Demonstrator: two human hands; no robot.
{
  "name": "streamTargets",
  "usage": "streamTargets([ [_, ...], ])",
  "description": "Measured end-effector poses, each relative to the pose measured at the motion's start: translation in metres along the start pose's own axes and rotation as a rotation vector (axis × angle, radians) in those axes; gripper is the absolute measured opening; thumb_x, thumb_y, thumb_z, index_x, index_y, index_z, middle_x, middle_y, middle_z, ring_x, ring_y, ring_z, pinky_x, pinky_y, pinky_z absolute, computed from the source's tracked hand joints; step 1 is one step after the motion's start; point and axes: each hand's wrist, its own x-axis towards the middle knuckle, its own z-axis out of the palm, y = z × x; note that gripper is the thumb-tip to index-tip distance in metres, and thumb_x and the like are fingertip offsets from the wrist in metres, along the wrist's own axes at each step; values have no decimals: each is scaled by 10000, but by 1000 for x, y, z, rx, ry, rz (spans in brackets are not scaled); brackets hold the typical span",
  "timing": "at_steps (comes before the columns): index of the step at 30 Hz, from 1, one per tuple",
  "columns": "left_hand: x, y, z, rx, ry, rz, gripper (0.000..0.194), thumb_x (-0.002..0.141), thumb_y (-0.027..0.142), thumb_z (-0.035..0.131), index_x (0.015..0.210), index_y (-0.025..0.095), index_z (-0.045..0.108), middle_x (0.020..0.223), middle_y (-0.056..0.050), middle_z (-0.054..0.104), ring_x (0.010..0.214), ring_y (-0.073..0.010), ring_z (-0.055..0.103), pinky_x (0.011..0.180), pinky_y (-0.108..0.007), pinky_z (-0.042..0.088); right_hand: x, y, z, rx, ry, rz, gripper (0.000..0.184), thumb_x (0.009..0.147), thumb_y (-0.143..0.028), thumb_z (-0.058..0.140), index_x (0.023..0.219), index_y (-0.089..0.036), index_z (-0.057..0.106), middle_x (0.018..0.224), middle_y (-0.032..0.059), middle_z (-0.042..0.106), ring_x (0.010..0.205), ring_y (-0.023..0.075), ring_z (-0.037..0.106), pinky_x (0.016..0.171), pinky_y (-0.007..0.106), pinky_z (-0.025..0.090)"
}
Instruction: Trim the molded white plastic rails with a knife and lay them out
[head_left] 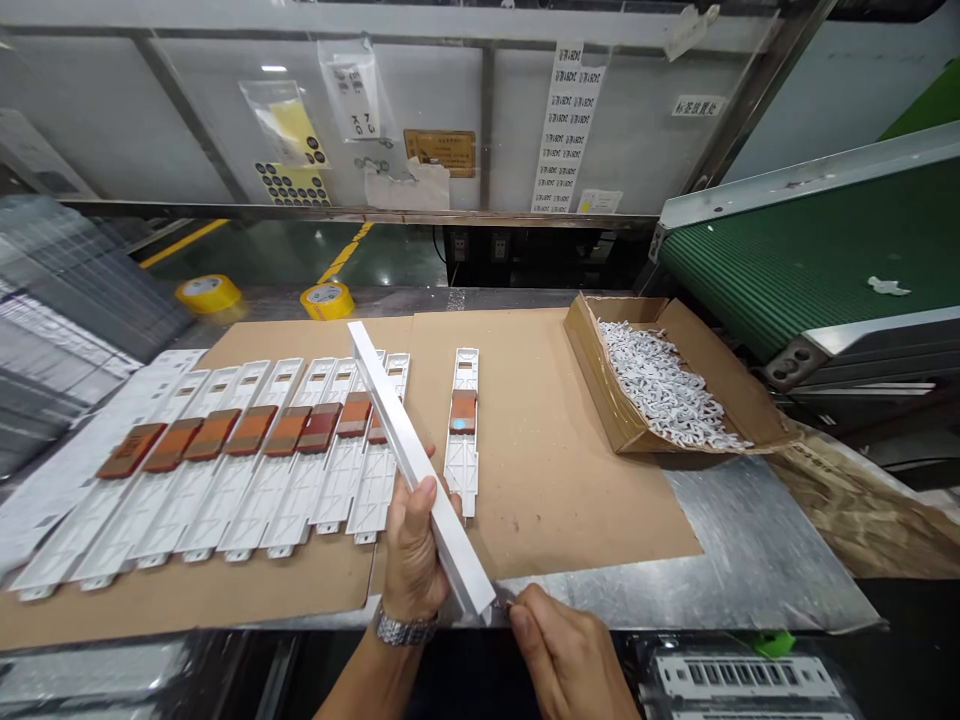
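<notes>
A long white plastic bar (420, 460) is held aslant above the table, its far end up and to the left. My left hand (416, 545) is wrapped round its lower half, with the thumb on its side. Close to the bar's lower end, my right hand (559, 640) is closed in a pinch. Something small shows at its fingertips, too small to name. Behind the bar, a row of white plastic strips (247, 500) with reddish-brown blocks (250, 430) lies at the left. One more such strip (461, 480) lies apart, right of the bar.
A cardboard box (600, 390) of small white plastic pieces (660, 385) stands at the right, beside a green conveyor belt (825, 250). Two yellow tape rolls (328, 300) (208, 294) stand at the back. Brown cardboard (555, 480) covers much of the metal table (765, 540).
</notes>
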Motion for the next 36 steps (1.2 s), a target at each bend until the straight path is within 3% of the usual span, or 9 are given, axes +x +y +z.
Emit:
streamTargets([
  [12, 1, -3, -1, 31, -28, 17, 441, 721, 318, 673, 1120, 244, 500, 591, 86, 354, 448, -35, 343, 415, -134, 320, -2, 2, -6, 35, -114, 42, 340, 981, -351, 292, 680, -220, 377, 557, -58, 486, 457, 81, 478, 464, 205, 275],
  [22, 1, -7, -1, 71, -15, 40, 315, 738, 324, 664, 984, 212, 502, 570, 89, 395, 451, -31, 364, 415, -128, 335, -4, 4, -7, 24, -190, 88, 365, 982, -378, 275, 672, -216, 381, 549, -59, 481, 471, 84, 482, 477, 214, 270],
  [25, 5, -7, -3, 75, 17, 37, 314, 742, 335, 667, 979, 219, 496, 598, 81, 451, 476, -36, 415, 435, -131, 371, -5, 1, -8, -3, -226, 83, 379, 978, -387, 282, 665, -212, 404, 545, -60, 477, 484, 85, 473, 488, 220, 266],
  [28, 8, -5, -6, 89, 45, 11, 332, 757, 358, 656, 1015, 224, 496, 738, 33, 581, 525, -54, 493, 462, -157, 435, -6, 2, -10, 114, -246, 83, 387, 973, -395, 280, 679, -210, 450, 581, -51, 500, 519, 88, 485, 512, 209, 303],
  [32, 10, 1, -7, 47, 48, -33, 488, 769, 244, 650, 1206, 285, 438, 1018, -45, 639, 848, -133, 622, 713, -251, 530, -8, 9, -16, 375, -180, 117, 359, 961, -416, 300, 894, -228, 598, 705, -9, 582, 640, 121, 560, 605, 212, 415],
  [36, 6, 6, -7, 8, 2, -53, 615, 772, 196, 631, 1301, 343, 354, 1143, -59, 606, 1066, -241, 580, 903, -409, 477, -7, 16, -18, 500, -51, 158, 337, 947, -402, 364, 1200, -285, 555, 820, 20, 612, 759, 148, 600, 717, 251, 480],
])
